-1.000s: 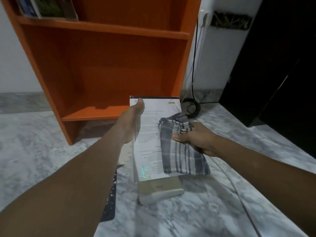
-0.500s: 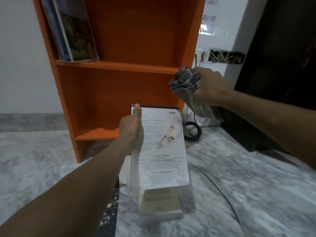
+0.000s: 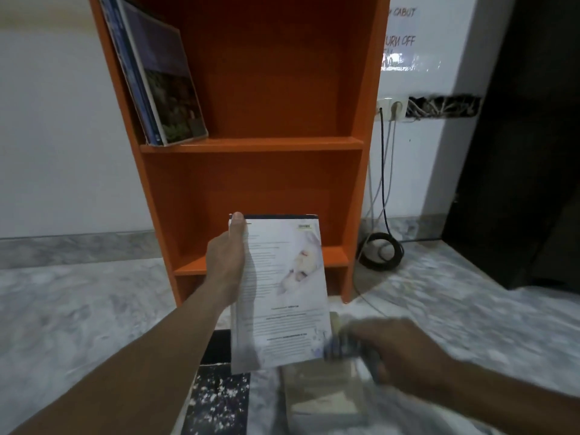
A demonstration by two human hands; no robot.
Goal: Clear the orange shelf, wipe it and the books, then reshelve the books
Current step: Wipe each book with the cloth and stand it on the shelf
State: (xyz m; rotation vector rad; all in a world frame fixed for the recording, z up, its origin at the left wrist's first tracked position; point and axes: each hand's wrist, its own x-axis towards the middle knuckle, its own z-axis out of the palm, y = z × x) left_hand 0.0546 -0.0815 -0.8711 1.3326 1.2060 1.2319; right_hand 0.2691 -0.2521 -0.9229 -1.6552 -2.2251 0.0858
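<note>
My left hand (image 3: 226,265) grips a white book (image 3: 282,290) by its left edge and holds it up in front of the orange shelf (image 3: 251,145). My right hand (image 3: 395,353) is blurred low at the book's bottom right corner and holds the grey striped cloth (image 3: 337,346) against it. Several books (image 3: 157,73) lean at the left of the upper shelf board. The lower compartment behind the white book holds nothing that I can see.
A dark speckled book (image 3: 216,400) and a pale book (image 3: 323,394) lie on the marble floor below my hands. Cables (image 3: 383,183) hang from a wall socket to a coil (image 3: 381,251) right of the shelf. A dark cabinet (image 3: 518,152) stands at the far right.
My right hand with the cloth dropped from up beside the shelf down to the book's lower right corner. The view tilted up, showing more of the shelf. The left hand keeps holding the book.
</note>
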